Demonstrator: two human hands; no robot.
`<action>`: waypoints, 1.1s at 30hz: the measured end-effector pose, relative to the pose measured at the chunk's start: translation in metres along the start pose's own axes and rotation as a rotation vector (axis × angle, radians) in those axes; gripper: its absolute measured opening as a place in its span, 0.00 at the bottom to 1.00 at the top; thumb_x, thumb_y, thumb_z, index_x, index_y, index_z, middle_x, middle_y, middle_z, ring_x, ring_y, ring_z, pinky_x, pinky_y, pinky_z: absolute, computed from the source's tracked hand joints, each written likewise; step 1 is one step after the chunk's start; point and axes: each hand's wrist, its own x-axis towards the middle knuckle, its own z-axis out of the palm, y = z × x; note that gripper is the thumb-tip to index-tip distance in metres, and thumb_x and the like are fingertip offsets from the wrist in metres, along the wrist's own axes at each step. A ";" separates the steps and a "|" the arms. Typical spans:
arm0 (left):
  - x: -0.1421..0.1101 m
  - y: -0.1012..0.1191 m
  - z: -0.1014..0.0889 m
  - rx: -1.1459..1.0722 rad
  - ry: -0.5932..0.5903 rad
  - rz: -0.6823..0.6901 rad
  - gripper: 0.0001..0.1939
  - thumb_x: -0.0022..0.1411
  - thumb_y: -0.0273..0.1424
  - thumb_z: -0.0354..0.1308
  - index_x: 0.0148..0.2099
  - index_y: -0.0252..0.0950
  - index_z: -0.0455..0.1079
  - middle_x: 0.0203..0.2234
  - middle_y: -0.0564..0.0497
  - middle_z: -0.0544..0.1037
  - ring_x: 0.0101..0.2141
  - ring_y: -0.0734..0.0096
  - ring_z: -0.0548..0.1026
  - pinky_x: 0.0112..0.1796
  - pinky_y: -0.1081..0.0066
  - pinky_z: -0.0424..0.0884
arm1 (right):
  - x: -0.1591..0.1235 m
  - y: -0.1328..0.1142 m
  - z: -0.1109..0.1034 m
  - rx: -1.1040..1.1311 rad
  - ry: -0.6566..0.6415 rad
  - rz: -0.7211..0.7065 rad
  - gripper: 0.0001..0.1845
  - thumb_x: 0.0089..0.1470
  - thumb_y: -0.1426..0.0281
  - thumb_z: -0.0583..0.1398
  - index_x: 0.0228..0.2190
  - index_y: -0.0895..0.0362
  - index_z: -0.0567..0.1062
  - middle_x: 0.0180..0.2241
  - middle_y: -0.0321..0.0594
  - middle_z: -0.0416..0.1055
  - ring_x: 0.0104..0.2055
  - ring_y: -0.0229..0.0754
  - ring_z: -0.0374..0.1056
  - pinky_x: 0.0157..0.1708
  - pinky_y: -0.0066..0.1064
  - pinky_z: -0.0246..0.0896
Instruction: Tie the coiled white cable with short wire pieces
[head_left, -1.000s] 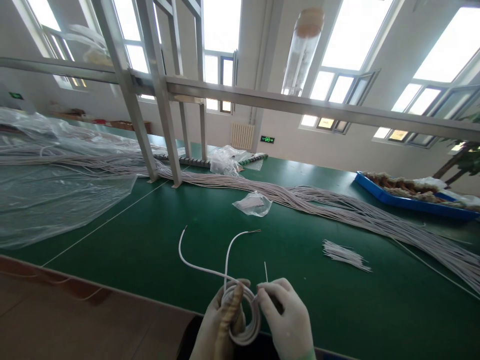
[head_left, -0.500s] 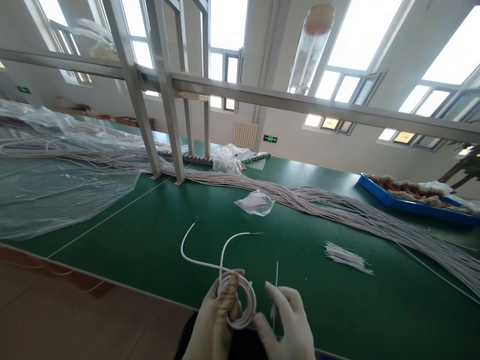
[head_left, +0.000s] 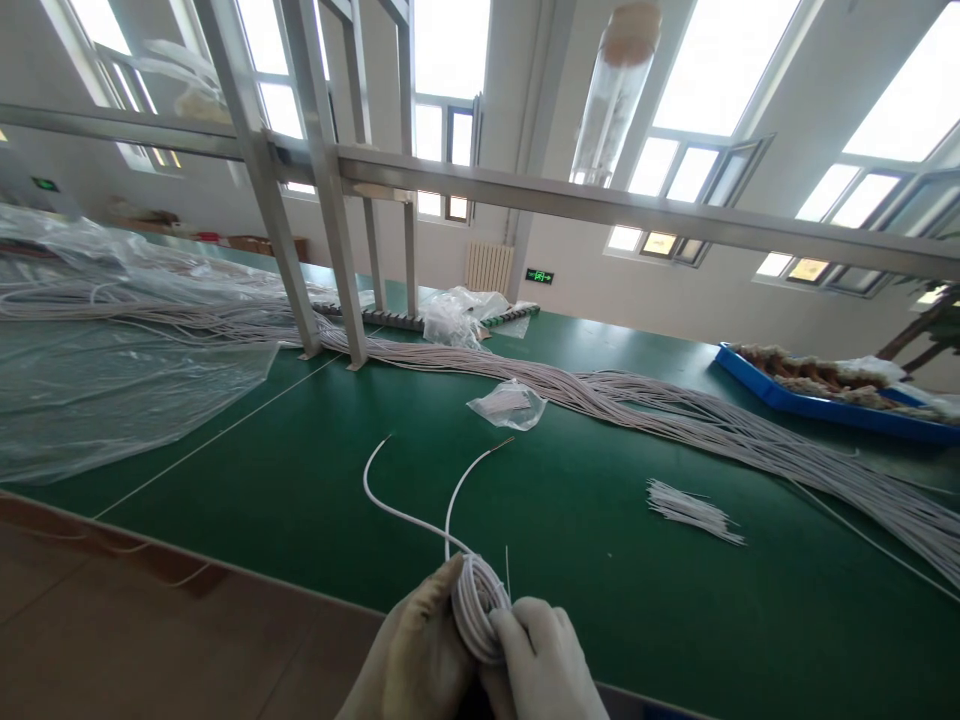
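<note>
Near the front edge of the bench, my gloved left hand (head_left: 424, 640) is closed around a coil of white cable (head_left: 472, 608). The two cable ends stretch away over the green bench, and bare wire shows at their tips. My gloved right hand (head_left: 546, 655) is pinched at the coil's right side. A thin white tie (head_left: 508, 572) sticks up by its fingers; its lower part is hidden behind the hand and coil. Off to the right lies a loose pile of similar white ties (head_left: 691, 510).
A long bundle of pale cables (head_left: 637, 405) crosses the green bench (head_left: 300, 500). Beyond my hands lies a small clear bag (head_left: 510, 404). A blue tray (head_left: 780, 400) stands at right, plastic sheeting (head_left: 135, 400) at left. Metal posts (head_left: 330, 230) rise from the bench.
My right hand has moved left to the coil with the thin tie. The coil has turned more edge-on, and the right-hand cable end has tilted upward.
</note>
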 end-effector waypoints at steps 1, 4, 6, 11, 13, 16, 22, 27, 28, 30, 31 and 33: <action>0.002 -0.001 0.002 0.009 -0.009 -0.014 0.13 0.52 0.34 0.71 0.42 0.44 0.80 0.44 0.49 0.86 0.58 0.48 0.75 0.64 0.52 0.67 | 0.001 -0.001 -0.001 -0.035 -0.012 0.005 0.16 0.46 0.80 0.65 0.37 0.52 0.72 0.37 0.41 0.72 0.34 0.47 0.67 0.28 0.34 0.63; 0.004 0.002 0.007 0.018 -0.020 -0.049 0.12 0.51 0.26 0.69 0.37 0.48 0.80 0.47 0.57 0.85 0.67 0.56 0.64 0.71 0.58 0.49 | 0.003 -0.001 -0.004 -0.067 -0.023 0.026 0.11 0.50 0.80 0.62 0.33 0.54 0.72 0.34 0.41 0.70 0.32 0.47 0.67 0.27 0.33 0.61; 0.001 0.007 0.008 -0.017 -0.010 -0.069 0.12 0.52 0.21 0.67 0.34 0.46 0.81 0.46 0.58 0.85 0.68 0.58 0.61 0.72 0.61 0.44 | 0.006 0.003 -0.006 0.020 -0.004 0.058 0.09 0.52 0.80 0.59 0.33 0.54 0.71 0.34 0.42 0.69 0.32 0.47 0.67 0.27 0.34 0.61; -0.009 0.018 0.001 -0.081 -0.053 -0.121 0.20 0.59 0.41 0.69 0.53 0.43 0.78 0.57 0.47 0.79 0.64 0.42 0.67 0.66 0.44 0.60 | 0.013 0.015 -0.019 0.458 0.064 0.205 0.09 0.57 0.76 0.54 0.37 0.55 0.72 0.35 0.42 0.68 0.31 0.44 0.68 0.29 0.33 0.64; -0.005 0.016 0.003 -0.019 -0.020 -0.142 0.32 0.57 0.53 0.67 0.57 0.41 0.74 0.60 0.41 0.76 0.64 0.39 0.66 0.65 0.42 0.57 | 0.014 0.016 -0.023 0.584 0.046 0.276 0.07 0.58 0.74 0.54 0.34 0.54 0.72 0.33 0.40 0.67 0.30 0.43 0.67 0.29 0.32 0.64; 0.002 0.010 0.011 -0.097 -0.069 -0.104 0.34 0.57 0.53 0.67 0.60 0.40 0.71 0.56 0.41 0.77 0.62 0.42 0.68 0.65 0.45 0.57 | 0.013 0.014 -0.024 0.699 -0.008 0.307 0.07 0.56 0.74 0.54 0.31 0.54 0.72 0.31 0.38 0.66 0.30 0.42 0.65 0.28 0.31 0.62; -0.008 0.011 0.018 -0.533 -0.284 -0.195 0.27 0.67 0.43 0.61 0.64 0.37 0.65 0.44 0.44 0.79 0.51 0.53 0.76 0.58 0.53 0.65 | 0.008 0.007 -0.015 0.729 -0.057 0.278 0.05 0.51 0.76 0.56 0.27 0.54 0.68 0.30 0.36 0.64 0.30 0.41 0.64 0.30 0.30 0.61; -0.012 0.016 0.027 -0.609 -0.136 -0.264 0.18 0.60 0.39 0.70 0.49 0.38 0.73 0.36 0.51 0.76 0.41 0.64 0.75 0.45 0.68 0.69 | 0.011 0.000 -0.013 0.572 -0.039 0.347 0.04 0.55 0.74 0.58 0.31 0.54 0.70 0.32 0.38 0.65 0.31 0.43 0.68 0.30 0.32 0.64; -0.011 0.015 0.030 -0.613 -0.102 -0.256 0.17 0.58 0.38 0.72 0.46 0.38 0.73 0.35 0.52 0.75 0.39 0.67 0.74 0.44 0.70 0.69 | 0.012 -0.002 -0.013 0.533 -0.025 0.362 0.03 0.58 0.73 0.57 0.32 0.54 0.70 0.33 0.39 0.65 0.31 0.44 0.69 0.29 0.33 0.64; -0.006 0.011 0.033 -0.592 -0.050 -0.247 0.18 0.55 0.37 0.74 0.44 0.38 0.73 0.34 0.53 0.75 0.37 0.69 0.73 0.43 0.71 0.68 | 0.013 -0.005 -0.012 0.444 0.012 0.359 0.06 0.64 0.69 0.54 0.35 0.53 0.71 0.34 0.41 0.66 0.30 0.45 0.69 0.29 0.34 0.65; -0.004 0.008 0.033 -0.578 -0.026 -0.241 0.21 0.53 0.37 0.76 0.44 0.38 0.72 0.33 0.53 0.75 0.37 0.69 0.73 0.43 0.71 0.68 | 0.013 -0.007 -0.011 0.378 0.035 0.343 0.07 0.66 0.68 0.53 0.36 0.53 0.70 0.35 0.41 0.66 0.29 0.45 0.69 0.28 0.34 0.64; 0.002 0.001 0.033 -0.536 0.005 -0.234 0.28 0.47 0.39 0.78 0.47 0.38 0.71 0.33 0.54 0.75 0.35 0.68 0.74 0.41 0.69 0.69 | 0.013 -0.013 -0.008 0.173 0.079 0.305 0.08 0.67 0.69 0.51 0.36 0.53 0.69 0.35 0.42 0.66 0.28 0.44 0.68 0.25 0.33 0.62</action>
